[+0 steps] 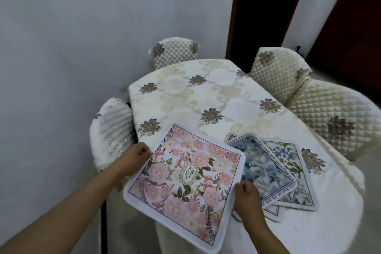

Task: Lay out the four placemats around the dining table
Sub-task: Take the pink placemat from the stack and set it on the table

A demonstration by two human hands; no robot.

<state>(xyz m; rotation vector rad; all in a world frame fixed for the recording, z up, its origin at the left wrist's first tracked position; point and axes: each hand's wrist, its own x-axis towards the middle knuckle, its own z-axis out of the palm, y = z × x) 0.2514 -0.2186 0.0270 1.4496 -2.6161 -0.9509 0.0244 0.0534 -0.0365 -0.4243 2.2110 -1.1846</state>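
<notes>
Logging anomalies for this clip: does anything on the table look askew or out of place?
Only the mats. The blue placemat and green-bordered placemat lie overlapped and rotated in a loose pile near the table edge, another partly hidden beneath. Both hands hold the pink placemat tilted.

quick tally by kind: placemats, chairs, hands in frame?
Placemats: 4, namely pink held by both hands, plus blue, green-floral and one mostly hidden stacked on the table
Chairs: 4 ()
Hands: 2, left hand and right hand
Total: 10
</notes>
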